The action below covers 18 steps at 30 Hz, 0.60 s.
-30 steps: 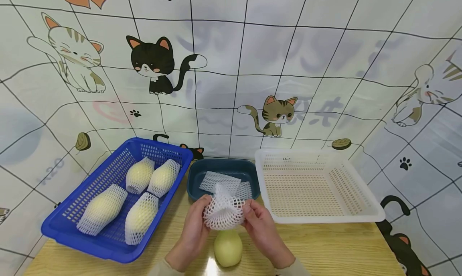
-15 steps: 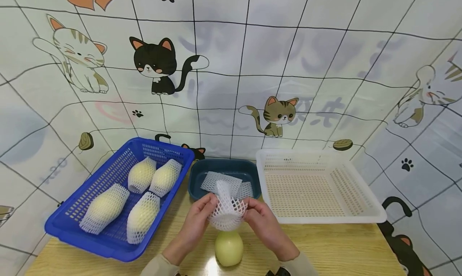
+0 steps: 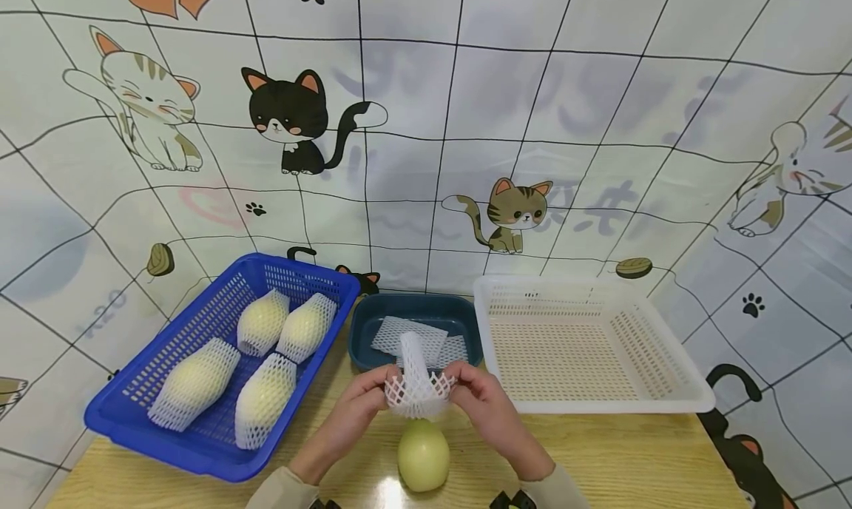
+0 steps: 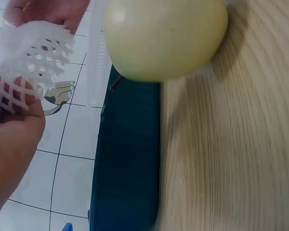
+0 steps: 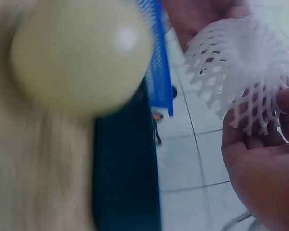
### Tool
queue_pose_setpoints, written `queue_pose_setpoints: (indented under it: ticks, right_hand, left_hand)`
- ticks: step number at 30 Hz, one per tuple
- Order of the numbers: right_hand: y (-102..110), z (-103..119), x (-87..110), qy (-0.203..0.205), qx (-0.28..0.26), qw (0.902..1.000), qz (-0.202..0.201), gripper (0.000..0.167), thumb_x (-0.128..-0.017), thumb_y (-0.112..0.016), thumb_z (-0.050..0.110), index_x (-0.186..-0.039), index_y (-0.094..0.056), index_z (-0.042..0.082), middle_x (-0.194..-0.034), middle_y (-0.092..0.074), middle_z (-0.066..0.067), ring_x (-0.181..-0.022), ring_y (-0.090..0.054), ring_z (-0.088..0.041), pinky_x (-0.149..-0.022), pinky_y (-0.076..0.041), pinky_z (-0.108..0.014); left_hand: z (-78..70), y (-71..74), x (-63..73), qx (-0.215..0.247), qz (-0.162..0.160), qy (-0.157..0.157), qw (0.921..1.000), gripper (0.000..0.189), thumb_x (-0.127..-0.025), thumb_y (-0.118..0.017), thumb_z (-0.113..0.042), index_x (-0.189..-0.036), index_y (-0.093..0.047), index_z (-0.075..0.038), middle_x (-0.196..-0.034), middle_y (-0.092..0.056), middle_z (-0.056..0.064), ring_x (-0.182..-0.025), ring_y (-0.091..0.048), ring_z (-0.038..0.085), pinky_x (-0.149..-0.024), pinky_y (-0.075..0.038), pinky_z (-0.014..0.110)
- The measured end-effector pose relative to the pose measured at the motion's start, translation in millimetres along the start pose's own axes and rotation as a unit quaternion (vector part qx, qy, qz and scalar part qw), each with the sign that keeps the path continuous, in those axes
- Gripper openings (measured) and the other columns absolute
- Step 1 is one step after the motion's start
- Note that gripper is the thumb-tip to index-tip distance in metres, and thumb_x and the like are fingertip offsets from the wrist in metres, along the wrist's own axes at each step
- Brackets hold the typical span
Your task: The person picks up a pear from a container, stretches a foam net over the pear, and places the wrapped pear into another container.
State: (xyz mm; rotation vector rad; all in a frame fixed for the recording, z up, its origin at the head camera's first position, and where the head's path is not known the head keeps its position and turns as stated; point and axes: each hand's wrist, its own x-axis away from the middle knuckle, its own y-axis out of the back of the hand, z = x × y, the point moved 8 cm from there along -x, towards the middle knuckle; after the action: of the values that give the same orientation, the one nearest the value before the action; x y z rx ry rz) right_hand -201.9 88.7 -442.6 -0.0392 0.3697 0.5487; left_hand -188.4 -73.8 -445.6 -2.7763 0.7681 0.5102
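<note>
Both hands hold a white foam fruit net (image 3: 417, 394) stretched between them, its mesh flared wide. My left hand (image 3: 353, 413) pinches the left rim with curled fingers and thumb. On the opposite rim, my right hand (image 3: 489, 413) has the same kind of grip; in the right wrist view its fingers show through the mesh of the net (image 5: 253, 91). Just in front of the net, a smooth yellow-green fruit (image 3: 424, 456), like a pear or an apple, rests on the wooden table. It looms large and bare in the left wrist view, the fruit (image 4: 166, 36) apart from both hands.
At left stands a blue basket (image 3: 229, 473) with several pale fruits (image 3: 193, 383) in foam nets. Behind the hands, a dark teal tray (image 3: 359, 339) holds flat foam nets (image 3: 409, 335). A white basket (image 3: 592, 405) stands right. A cat-printed sheet (image 3: 413, 139) rises behind.
The net has tipped from facing the head camera to more upright, its narrow end standing up. Both hands have lifted slightly away from the fruit, and the fruit stays in place.
</note>
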Motion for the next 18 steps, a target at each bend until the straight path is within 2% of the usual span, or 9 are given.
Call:
queue_pose_setpoints:
  ticks: [3, 5, 7, 9, 12, 14, 18]
  right_hand:
    - [-2, 8, -0.6, 0.043, 0.122, 0.9916, -0.001, 0.022, -0.104, -0.047, -0.008, -0.100, -0.064, 0.006, -0.095, -0.059, -0.003, -0.085, -0.053, -0.014, -0.074, -0.049, -0.029]
    - [-4, 13, -1.2, 0.078, 0.188, 0.9789, -0.006, 0.026, -0.101, -0.051, -0.010, -0.098, -0.065, 0.013, -0.095, -0.061, -0.002, -0.085, -0.053, -0.015, -0.074, -0.049, -0.030]
    - [-6, 17, -1.3, 0.111, 0.245, 0.9631, -0.011, 0.031, -0.098, -0.054, -0.012, -0.096, -0.066, 0.017, -0.095, -0.063, 0.000, -0.086, -0.055, -0.015, -0.076, -0.049, -0.029]
    - [-9, 17, -0.6, 0.143, 0.287, 0.9471, -0.012, 0.035, -0.093, -0.055, -0.016, -0.095, -0.066, 0.018, -0.097, -0.063, 0.001, -0.086, -0.056, -0.014, -0.074, -0.050, -0.028]
    - [-11, 14, 0.4, 0.166, 0.330, 0.9294, -0.004, 0.036, -0.090, -0.056, -0.016, -0.095, -0.066, 0.019, -0.100, -0.062, 0.003, -0.086, -0.056, -0.011, -0.072, -0.049, -0.025]
    - [-14, 11, 0.7, 0.181, 0.355, 0.9171, 0.006, 0.033, -0.089, -0.057, -0.014, -0.094, -0.065, 0.018, -0.101, -0.061, 0.003, -0.085, -0.055, -0.010, -0.071, -0.048, -0.022]
    - [-19, 9, 0.6, 0.215, 0.411, 0.8855, 0.020, 0.025, -0.093, -0.057, -0.006, -0.091, -0.066, 0.017, -0.101, -0.060, 0.004, -0.085, -0.054, -0.010, -0.074, -0.047, -0.020]
  left_hand:
    - [1.0, 3.5, 0.4, -0.069, -0.012, -0.009, 0.9975, 0.015, -0.093, -0.044, 0.012, -0.086, -0.051, 0.002, -0.085, -0.049, 0.004, -0.081, -0.047, 0.010, -0.070, -0.041, 0.030]
    - [2.6, 7.4, 1.1, -0.123, -0.030, -0.007, 0.9920, 0.021, -0.094, -0.045, 0.013, -0.085, -0.055, -0.003, -0.082, -0.049, 0.005, -0.077, -0.046, 0.009, -0.067, -0.041, 0.029]
    - [4.2, 11.2, 2.0, -0.179, -0.044, -0.002, 0.9829, 0.025, -0.095, -0.048, 0.013, -0.085, -0.059, -0.007, -0.080, -0.052, 0.003, -0.074, -0.047, 0.007, -0.065, -0.042, 0.026]
    - [3.4, 13.9, 2.8, -0.247, -0.055, -0.010, 0.9674, 0.027, -0.094, -0.052, 0.013, -0.085, -0.061, -0.011, -0.080, -0.055, -0.001, -0.072, -0.048, 0.005, -0.063, -0.043, 0.024]
    - [1.5, 15.7, 4.2, -0.332, -0.059, -0.034, 0.9410, 0.031, -0.090, -0.056, 0.014, -0.084, -0.061, -0.015, -0.082, -0.058, -0.006, -0.074, -0.050, 0.005, -0.064, -0.045, 0.024]
    - [0.8, 15.8, 4.9, -0.374, -0.056, -0.050, 0.9245, 0.032, -0.090, -0.057, 0.014, -0.084, -0.062, -0.018, -0.087, -0.061, -0.008, -0.077, -0.052, 0.005, -0.067, -0.046, 0.024]
    - [3.4, 15.9, 5.7, -0.428, -0.044, -0.066, 0.9001, 0.032, -0.093, -0.060, 0.011, -0.086, -0.064, -0.020, -0.094, -0.063, -0.010, -0.082, -0.054, 0.004, -0.071, -0.049, 0.024]
